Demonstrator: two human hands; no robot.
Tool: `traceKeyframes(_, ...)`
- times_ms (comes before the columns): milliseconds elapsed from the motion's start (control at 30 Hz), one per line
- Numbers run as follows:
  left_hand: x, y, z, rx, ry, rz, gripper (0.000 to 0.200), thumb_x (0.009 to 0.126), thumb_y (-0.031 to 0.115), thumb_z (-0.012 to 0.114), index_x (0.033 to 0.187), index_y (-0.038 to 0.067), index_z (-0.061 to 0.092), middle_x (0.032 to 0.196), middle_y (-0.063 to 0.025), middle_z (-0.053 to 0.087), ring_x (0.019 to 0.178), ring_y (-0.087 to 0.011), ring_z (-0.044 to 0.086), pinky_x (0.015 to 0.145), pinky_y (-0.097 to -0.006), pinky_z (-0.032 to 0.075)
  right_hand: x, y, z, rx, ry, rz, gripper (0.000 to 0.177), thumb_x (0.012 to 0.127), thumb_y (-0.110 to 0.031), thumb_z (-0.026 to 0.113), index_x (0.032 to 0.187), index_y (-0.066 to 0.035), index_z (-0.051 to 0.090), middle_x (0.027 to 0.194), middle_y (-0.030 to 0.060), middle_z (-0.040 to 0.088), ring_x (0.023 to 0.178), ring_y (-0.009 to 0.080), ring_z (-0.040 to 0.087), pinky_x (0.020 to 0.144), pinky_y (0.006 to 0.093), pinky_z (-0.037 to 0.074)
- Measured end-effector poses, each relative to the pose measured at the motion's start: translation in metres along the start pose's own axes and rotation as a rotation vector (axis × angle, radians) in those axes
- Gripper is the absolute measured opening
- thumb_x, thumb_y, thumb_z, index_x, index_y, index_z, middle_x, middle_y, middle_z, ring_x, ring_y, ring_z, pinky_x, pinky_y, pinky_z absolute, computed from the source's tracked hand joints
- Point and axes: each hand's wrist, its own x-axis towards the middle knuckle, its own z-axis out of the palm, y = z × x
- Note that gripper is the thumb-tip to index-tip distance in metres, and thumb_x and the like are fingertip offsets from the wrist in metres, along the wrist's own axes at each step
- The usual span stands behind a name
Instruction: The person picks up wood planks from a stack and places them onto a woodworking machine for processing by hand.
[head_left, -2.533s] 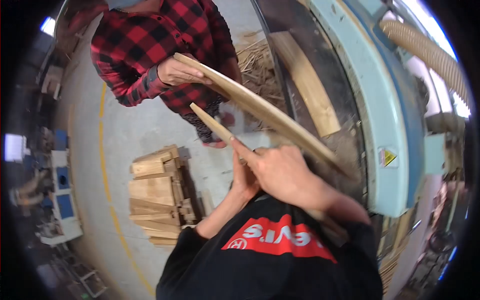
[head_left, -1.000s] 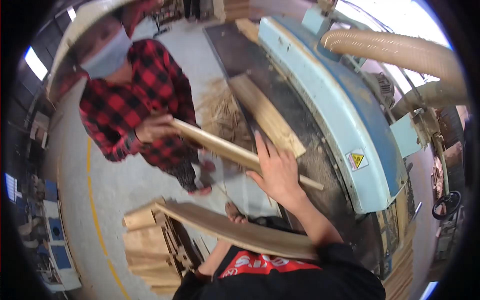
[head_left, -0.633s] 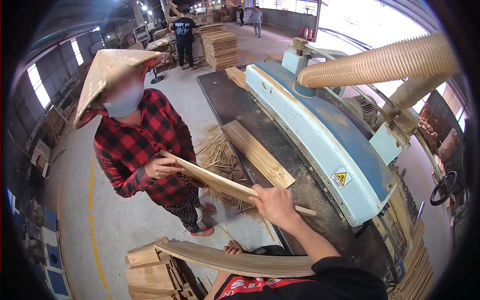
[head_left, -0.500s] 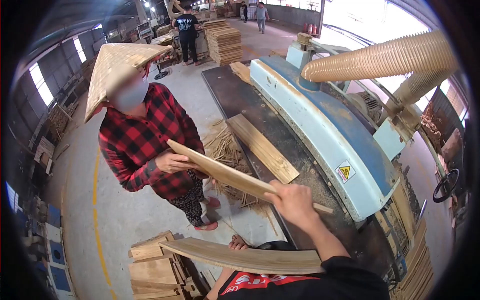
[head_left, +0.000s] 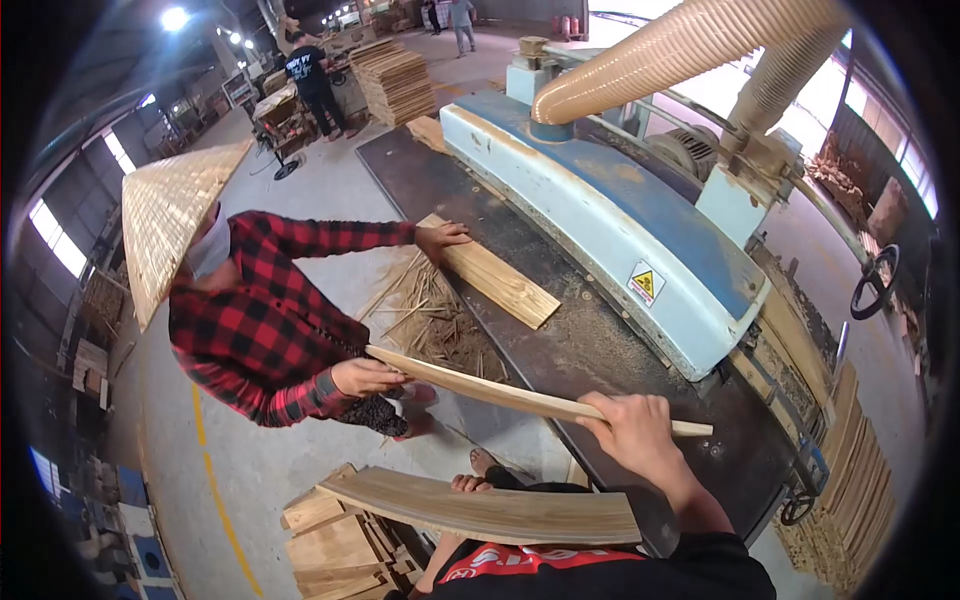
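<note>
My right hand (head_left: 632, 430) is closed round the near end of a long wooden board (head_left: 485, 385), which stands on edge over the machine table. A co-worker's hand (head_left: 366, 377) holds that board's far end. Across my front lies a second wooden board (head_left: 500, 512). The fingers of my left hand (head_left: 471, 483) curl over its upper edge; the rest of this hand is hidden behind the board. The co-worker's other hand (head_left: 441, 238) rests on the far end of a third plank (head_left: 495, 280), lying flat on the dark machine table (head_left: 590, 335).
A blue-and-white machine hood (head_left: 600, 210) with a ribbed hose (head_left: 680, 60) stands over the table. Stacked wood pieces (head_left: 335, 550) sit below left, and offcuts (head_left: 425, 310) litter the floor. Further off are a stack of boards (head_left: 390, 80) and another person (head_left: 312, 85).
The co-worker's one hand has left the shared board and reached to the plank on the table. The shared board has tilted lower at its far end. My view has shifted right.
</note>
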Motion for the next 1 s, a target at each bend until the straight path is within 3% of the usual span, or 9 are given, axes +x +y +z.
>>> traceKeyframes(33, -0.011, -0.002, 0.0, -0.531, 0.2, 0.027, 0.016, 0.1, 0.031, 0.046, 0.095, 0.022, 0.058, 0.082, 0.0024, 0.054, 0.087, -0.0141, 0.052, 0.091, -0.0404, 0.04, -0.011, 0.006, 0.0, -0.013, -0.01, 0.03, 0.02, 0.095, -0.038, 0.074, 0.106, -0.022, 0.075, 0.079, 0.0073, 0.075, 0.075, 0.0338, 0.073, 0.067, 0.0486, 0.05)
traceKeyframes(167, -0.031, -0.015, 0.013, -0.47, 0.186, 0.054, 0.023, 0.103, 0.029, 0.043, 0.096, 0.019, 0.063, 0.091, 0.003, 0.063, 0.087, -0.0132, 0.054, 0.093, -0.0383, 0.04, -0.05, 0.031, -0.009, -0.06, -0.052, 0.129, 0.02, 0.095, -0.036, 0.073, 0.107, -0.019, 0.074, 0.077, 0.0124, 0.074, 0.076, 0.0381, 0.073, 0.068, 0.0517, 0.05)
traceKeyframes(267, -0.046, -0.019, 0.034, -0.432, 0.341, 0.03, 0.028, 0.105, 0.029, 0.041, 0.093, 0.023, 0.066, 0.084, 0.0069, 0.06, 0.086, -0.0114, 0.055, 0.093, -0.0373, 0.041, -0.076, 0.051, -0.017, -0.066, -0.042, 0.231, 0.028, 0.092, -0.039, 0.076, 0.105, -0.014, 0.074, 0.076, 0.0175, 0.072, 0.077, 0.0405, 0.073, 0.071, 0.0529, 0.053)
traceKeyframes(400, -0.066, -0.027, 0.04, -0.489, 0.397, 0.054, 0.024, 0.105, 0.027, 0.043, 0.097, 0.017, 0.063, 0.092, 0.0027, 0.064, 0.088, -0.0132, 0.055, 0.092, -0.0357, 0.04, -0.116, 0.077, -0.017, -0.038, -0.025, 0.372, 0.039, 0.087, -0.043, 0.082, 0.104, -0.009, 0.075, 0.077, 0.0207, 0.07, 0.079, 0.0434, 0.071, 0.072, 0.0525, 0.054)
traceKeyframes(567, -0.051, -0.03, 0.054, -0.579, 0.274, 0.069, 0.019, 0.102, 0.027, 0.043, 0.097, 0.017, 0.058, 0.086, 0.0026, 0.056, 0.085, -0.0133, 0.051, 0.089, -0.0357, 0.04, -0.172, 0.087, -0.014, 0.111, 0.115, 0.464, 0.04, 0.084, -0.041, 0.084, 0.095, -0.006, 0.071, 0.078, 0.0202, 0.069, 0.079, 0.0453, 0.068, 0.068, 0.0502, 0.053)
traceKeyframes(667, -0.054, -0.011, 0.044, -1.325, 0.622, 0.183, 0.019, 0.102, 0.027, 0.044, 0.091, 0.018, 0.057, 0.081, 0.0027, 0.054, 0.082, -0.0138, 0.05, 0.088, -0.036, 0.04, -0.206, 0.09, -0.01, 0.037, 0.173, 0.469, 0.038, 0.082, -0.039, 0.085, 0.097, -0.006, 0.072, 0.077, 0.0195, 0.068, 0.076, 0.0443, 0.067, 0.066, 0.0493, 0.052)
traceKeyframes(733, -0.05, 0.005, 0.046, -1.34, 0.731, 0.157, 0.021, 0.101, 0.028, 0.044, 0.088, 0.018, 0.056, 0.078, 0.0026, 0.053, 0.08, -0.0142, 0.05, 0.087, -0.036, 0.039, -0.226, 0.082, -0.01, -0.041, 0.165, 0.539, 0.037, 0.082, -0.037, 0.085, 0.099, -0.007, 0.073, 0.076, 0.0193, 0.067, 0.074, 0.0437, 0.066, 0.064, 0.0491, 0.05)
traceKeyframes(800, -0.036, 0.005, 0.056, -0.664, 0.529, -0.056, 0.021, 0.1, 0.03, 0.045, 0.087, 0.017, 0.056, 0.078, 0.0025, 0.053, 0.079, -0.0145, 0.049, 0.086, -0.0358, 0.039, -0.238, 0.061, -0.023, -0.081, 0.14, 0.677, 0.035, 0.081, -0.036, 0.085, 0.099, -0.008, 0.074, 0.075, 0.0195, 0.066, 0.073, 0.0434, 0.065, 0.063, 0.0493, 0.049)
traceKeyframes(1000, -0.046, 0.036, 0.021, -0.764, 0.46, -0.199, 0.02, 0.097, 0.033, 0.045, 0.087, 0.017, 0.052, 0.077, 0.002, 0.046, 0.079, -0.015, 0.045, 0.087, -0.0369, 0.038, -0.275, -0.003, -0.02, -0.193, 0.326, 0.781, 0.025, 0.085, -0.024, 0.081, 0.094, -0.004, 0.068, 0.079, 0.0229, 0.066, 0.081, 0.0475, 0.066, 0.067, 0.0499, 0.049)
